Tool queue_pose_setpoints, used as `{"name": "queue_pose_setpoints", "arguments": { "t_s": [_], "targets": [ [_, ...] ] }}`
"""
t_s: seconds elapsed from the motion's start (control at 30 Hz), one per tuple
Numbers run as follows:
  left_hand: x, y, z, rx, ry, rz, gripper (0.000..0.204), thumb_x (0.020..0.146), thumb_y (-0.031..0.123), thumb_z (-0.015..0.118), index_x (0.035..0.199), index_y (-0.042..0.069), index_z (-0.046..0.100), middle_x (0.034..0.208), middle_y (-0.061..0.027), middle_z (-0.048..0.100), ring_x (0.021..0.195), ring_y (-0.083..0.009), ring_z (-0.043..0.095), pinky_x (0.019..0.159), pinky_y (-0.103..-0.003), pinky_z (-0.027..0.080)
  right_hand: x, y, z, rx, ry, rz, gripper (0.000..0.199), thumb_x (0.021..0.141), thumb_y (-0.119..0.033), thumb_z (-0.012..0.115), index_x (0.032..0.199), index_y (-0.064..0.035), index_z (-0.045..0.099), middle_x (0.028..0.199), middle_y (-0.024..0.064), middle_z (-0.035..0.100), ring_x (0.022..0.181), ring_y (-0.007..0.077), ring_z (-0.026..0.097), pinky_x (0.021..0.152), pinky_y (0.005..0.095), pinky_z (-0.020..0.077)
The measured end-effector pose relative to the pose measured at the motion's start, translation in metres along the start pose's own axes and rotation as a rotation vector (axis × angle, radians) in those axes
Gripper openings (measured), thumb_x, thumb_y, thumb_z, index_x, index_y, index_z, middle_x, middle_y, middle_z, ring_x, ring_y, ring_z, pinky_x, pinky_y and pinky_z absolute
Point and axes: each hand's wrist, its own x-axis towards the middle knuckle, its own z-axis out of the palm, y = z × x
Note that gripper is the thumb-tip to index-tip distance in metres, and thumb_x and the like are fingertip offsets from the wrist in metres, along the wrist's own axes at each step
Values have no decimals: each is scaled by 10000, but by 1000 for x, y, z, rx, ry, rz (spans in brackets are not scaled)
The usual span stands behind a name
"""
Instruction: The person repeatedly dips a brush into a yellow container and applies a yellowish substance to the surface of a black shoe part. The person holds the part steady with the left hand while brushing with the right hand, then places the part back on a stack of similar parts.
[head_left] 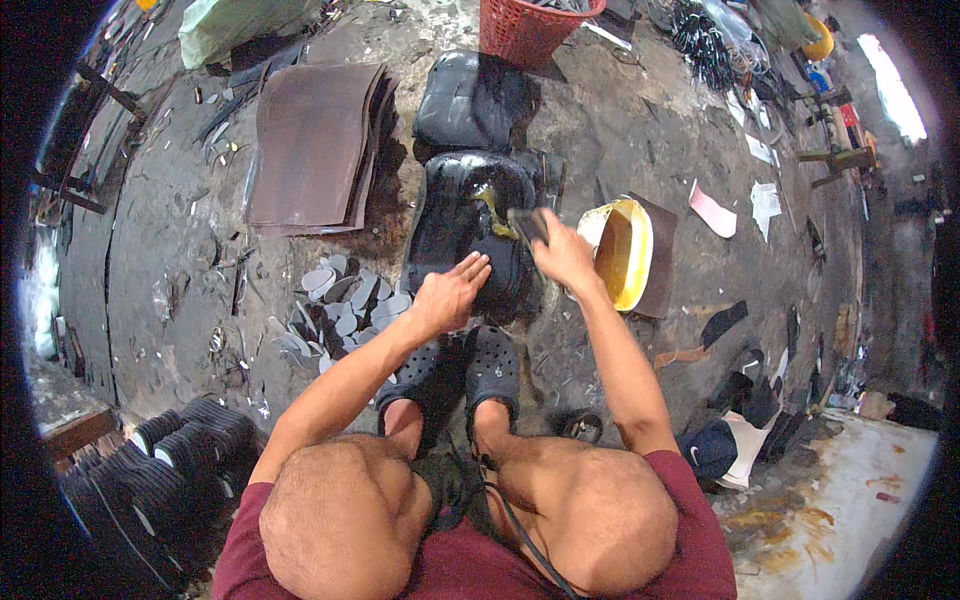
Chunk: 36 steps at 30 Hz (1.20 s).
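In front of my feet, a glossy black slab (440, 215) lies on the floor, with a smear of wet yellowish glue (489, 198) on it. My left hand (452, 292) rests there with fingers stretched out, pressing on a rounded black piece (497, 268) whose outline blends into the slab. My right hand (563, 250) is closed around a flat dark spreader (527, 225), its edge at the glue. Just right of that hand stands a yellow-and-white tub (590, 225) holding amber glue.
Left of the slab lie a stack of brown sheets (310, 150) and a heap of grey oval pieces (345, 300). Beyond are a black padded block (465, 105) and a red basket (530, 30). Stacked black soles (190, 450) sit lower left; pink and white scraps (712, 210) lie right.
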Motion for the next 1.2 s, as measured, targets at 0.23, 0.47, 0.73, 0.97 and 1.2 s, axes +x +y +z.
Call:
{"name": "queue_pose_setpoints", "arguments": {
  "t_s": [0.23, 0.47, 0.73, 0.97, 1.2],
  "targets": [
    [-7, -3, 8, -46, 135, 35, 726, 743, 95, 687, 1442, 111, 493, 1580, -61, 412, 1432, -215, 425, 820, -390, 604, 16, -16, 9, 63, 92, -261, 346, 897, -173, 607, 1229, -267, 633, 973, 159, 733, 910, 401, 701, 745, 537, 549],
    [-58, 8, -25, -320, 554, -203, 434, 767, 54, 680, 1191, 143, 702, 1294, -72, 667, 1055, -272, 662, 831, -390, 580, -75, -20, 17, -38, 55, -414, 462, 796, -38, 622, 1207, -245, 660, 1034, 40, 734, 914, 285, 695, 750, 438, 578],
    [-64, 4, -5, -333, 557, -367, 449, 784, 18, 680, 1219, 130, 695, 1289, -66, 682, 953, -243, 703, 817, -357, 575, -103, -15, 21, 83, -27, -425, 438, 845, -89, 631, 1257, -236, 657, 1146, 36, 725, 1013, 277, 694, 816, 423, 584],
    [-53, 32, 11, -197, 156, -145, 652, 773, 52, 646, 1409, 107, 513, 1512, -165, 461, 948, -303, 687, 723, -438, 595, -2, -54, -29, 89, 187, -288, 383, 870, -96, 618, 1238, -189, 670, 1121, 98, 720, 964, 309, 693, 806, 410, 563],
    [-55, 44, -1, -213, 27, -179, 727, 773, 62, 675, 1463, 165, 471, 1525, -234, 399, 947, -321, 694, 697, -449, 596, 64, -111, -24, -182, -3, -338, 442, 809, -157, 613, 1202, -346, 690, 1034, 129, 746, 949, 348, 722, 795, 505, 575]
  ]
}}
